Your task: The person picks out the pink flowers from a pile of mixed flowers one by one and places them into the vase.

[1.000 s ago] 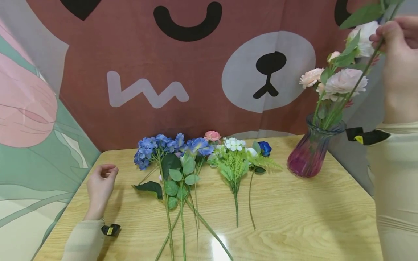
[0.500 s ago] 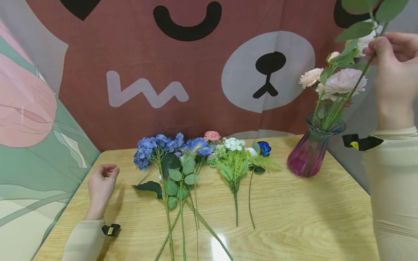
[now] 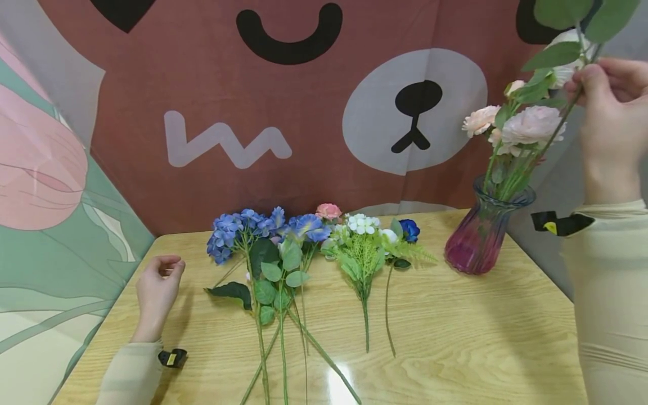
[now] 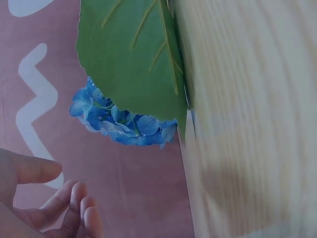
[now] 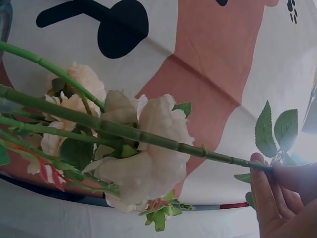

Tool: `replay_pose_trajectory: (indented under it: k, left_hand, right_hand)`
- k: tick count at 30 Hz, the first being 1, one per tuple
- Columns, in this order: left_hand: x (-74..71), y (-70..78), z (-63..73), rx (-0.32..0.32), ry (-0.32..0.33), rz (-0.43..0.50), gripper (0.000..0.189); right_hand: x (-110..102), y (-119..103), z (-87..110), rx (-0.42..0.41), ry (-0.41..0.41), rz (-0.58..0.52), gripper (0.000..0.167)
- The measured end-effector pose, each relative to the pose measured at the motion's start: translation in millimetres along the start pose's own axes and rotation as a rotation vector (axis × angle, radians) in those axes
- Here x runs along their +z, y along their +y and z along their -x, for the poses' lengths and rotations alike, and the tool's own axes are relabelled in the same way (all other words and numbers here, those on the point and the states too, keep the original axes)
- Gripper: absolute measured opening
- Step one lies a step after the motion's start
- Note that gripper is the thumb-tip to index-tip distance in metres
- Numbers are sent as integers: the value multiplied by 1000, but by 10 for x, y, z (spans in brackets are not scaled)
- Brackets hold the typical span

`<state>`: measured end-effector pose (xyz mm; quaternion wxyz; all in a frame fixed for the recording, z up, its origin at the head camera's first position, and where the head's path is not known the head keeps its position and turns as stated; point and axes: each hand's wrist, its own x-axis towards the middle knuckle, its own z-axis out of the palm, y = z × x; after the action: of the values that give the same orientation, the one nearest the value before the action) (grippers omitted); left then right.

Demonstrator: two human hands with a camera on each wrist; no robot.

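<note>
At the upper right of the head view, my right hand (image 3: 615,118) pinches a long green stem (image 5: 158,141) between thumb and fingers. Broad green leaves (image 3: 553,57) grow from it just above the grip; its top is outside the head view. The stem slants down to the mouth of a glass vase (image 3: 473,239), blue at the rim and magenta below. Pale pink blooms (image 3: 534,125) and a white bloom (image 3: 563,76) stand in the vase. My left hand (image 3: 158,289) hangs loosely curled over the table's left side, holding nothing, left of the blue hydrangea (image 3: 228,230).
On the wooden table (image 3: 455,337) lie several flower stems crossing one another. Farther right are a white-flowered green bunch (image 3: 364,270), a pink flower (image 3: 329,211) and a dark blue flower (image 3: 410,230). A printed cloth (image 3: 228,185) hangs behind the table.
My right hand has come down and slightly left with the leafy stem, mostly in the first half second. The left hand and the flowers on the table stay put.
</note>
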<state>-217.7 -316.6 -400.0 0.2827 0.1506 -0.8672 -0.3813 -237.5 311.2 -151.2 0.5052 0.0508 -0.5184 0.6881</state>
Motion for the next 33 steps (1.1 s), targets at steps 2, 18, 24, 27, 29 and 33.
replay_pose_trajectory:
  k: [2, 18, 24, 27, 29, 33]
  left_hand:
    - [0, -4, -1, 0, -1, -1, 23]
    - [11, -5, 4, 9, 8, -1, 22]
    - [2, 0, 2, 2, 1, 0, 23]
    - [-1, 4, 0, -1, 1, 0, 23]
    - [-2, 5, 1, -3, 4, 2, 23]
    - [-5, 3, 1, -4, 10, 5, 23]
  right_hand:
    - [-24, 20, -5, 5, 2, 2, 7]
    - [-212, 185, -47, 2, 53, 89, 7]
    - [-261, 218, -62, 65, 88, 21, 7]
    - [-295, 248, -61, 83, 95, -9, 8]
    - [-318, 267, -56, 92, 94, -21, 7]
    - [-352, 298, -40, 89, 90, -20, 7]
